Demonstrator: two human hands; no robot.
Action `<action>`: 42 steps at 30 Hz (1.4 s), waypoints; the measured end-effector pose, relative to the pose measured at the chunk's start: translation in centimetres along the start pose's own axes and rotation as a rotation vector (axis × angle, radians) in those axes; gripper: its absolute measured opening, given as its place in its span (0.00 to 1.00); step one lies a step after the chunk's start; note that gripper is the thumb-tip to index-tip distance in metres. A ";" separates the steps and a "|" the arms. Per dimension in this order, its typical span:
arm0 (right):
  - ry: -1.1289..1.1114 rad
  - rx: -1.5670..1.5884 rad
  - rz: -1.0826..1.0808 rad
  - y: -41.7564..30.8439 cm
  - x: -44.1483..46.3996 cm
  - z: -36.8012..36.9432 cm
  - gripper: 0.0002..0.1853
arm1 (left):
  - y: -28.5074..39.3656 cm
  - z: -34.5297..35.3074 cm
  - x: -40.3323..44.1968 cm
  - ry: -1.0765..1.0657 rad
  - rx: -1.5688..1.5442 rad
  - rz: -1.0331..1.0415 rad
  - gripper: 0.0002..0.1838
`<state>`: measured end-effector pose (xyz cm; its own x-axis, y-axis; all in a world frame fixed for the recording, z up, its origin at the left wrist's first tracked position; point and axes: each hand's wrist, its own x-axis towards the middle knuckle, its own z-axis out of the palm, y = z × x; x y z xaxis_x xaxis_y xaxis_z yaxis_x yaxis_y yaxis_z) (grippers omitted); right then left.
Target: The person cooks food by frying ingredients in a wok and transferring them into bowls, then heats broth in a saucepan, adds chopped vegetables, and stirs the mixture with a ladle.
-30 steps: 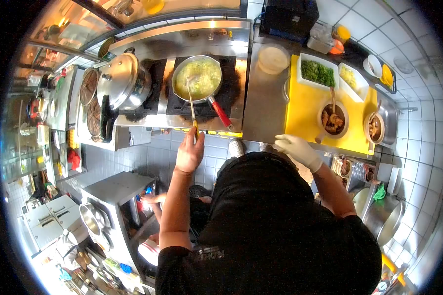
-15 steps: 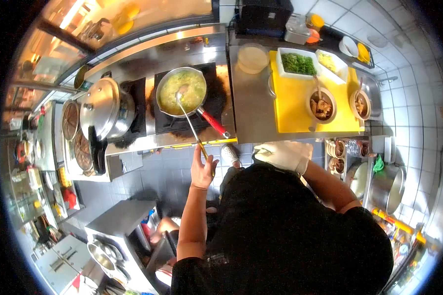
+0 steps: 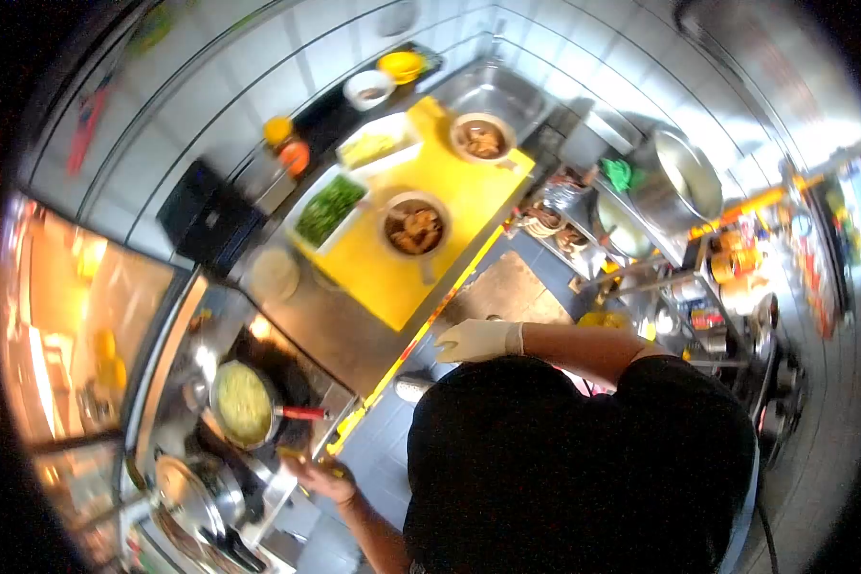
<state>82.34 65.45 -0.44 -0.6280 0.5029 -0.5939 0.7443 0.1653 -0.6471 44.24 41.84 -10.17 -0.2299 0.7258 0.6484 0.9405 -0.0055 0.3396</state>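
My left hand (image 3: 323, 479), bare and smeared by motion, is at the lower left beside the stove. Its fingers are closed around the yellowish handle of a ladle (image 3: 293, 455), whose bowl I cannot make out. A pan (image 3: 245, 406) with a red handle stands on the burner above that hand, with a pale yellow-green soupy food in it. In a white glove, my right hand (image 3: 478, 341) hangs in front of my waist, below the counter edge. Its fingers are loosely stretched to the left, with nothing visible in them.
A yellow board (image 3: 392, 295) on the counter bears two brown bowls of meat pieces (image 3: 415, 230) (image 3: 481, 140), a white tray of chopped greens (image 3: 330, 210) and one of yellow pieces (image 3: 381, 145). A sink (image 3: 493, 91) lies behind; a large lidded pot (image 3: 193, 493) stands lower left.
The view has turned to the right, so the stove now appears lower left. The ladle's head is out of the pan, and my left hand has drawn away. My gloved hand stays by my waist.
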 end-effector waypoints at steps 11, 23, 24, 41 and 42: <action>0.446 0.342 0.069 25.5 -13.1 -0.1 0.25 | 33.4 14.4 21.2 -0.248 -0.890 -0.288 0.14; 0.825 0.967 0.710 36.8 -31.2 7.4 0.26 | 66.8 43.3 7.3 -1.239 -1.157 0.318 0.07; 0.838 1.055 0.749 36.9 -31.9 8.6 0.26 | 68.4 45.1 6.2 -1.237 -1.125 0.431 0.08; 0.912 1.384 0.990 36.9 -34.0 16.1 0.28 | 77.9 56.6 -2.6 -1.288 -1.039 0.779 0.08; 0.924 1.388 0.980 37.0 -34.0 16.2 0.28 | 78.2 56.9 -2.5 -1.298 -1.040 0.765 0.08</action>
<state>127.54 40.70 -11.88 0.4728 0.2880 -0.8328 -0.2561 -0.8594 -0.4426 132.57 78.76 -24.03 0.9186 0.3687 0.1424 0.0981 -0.5618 0.8214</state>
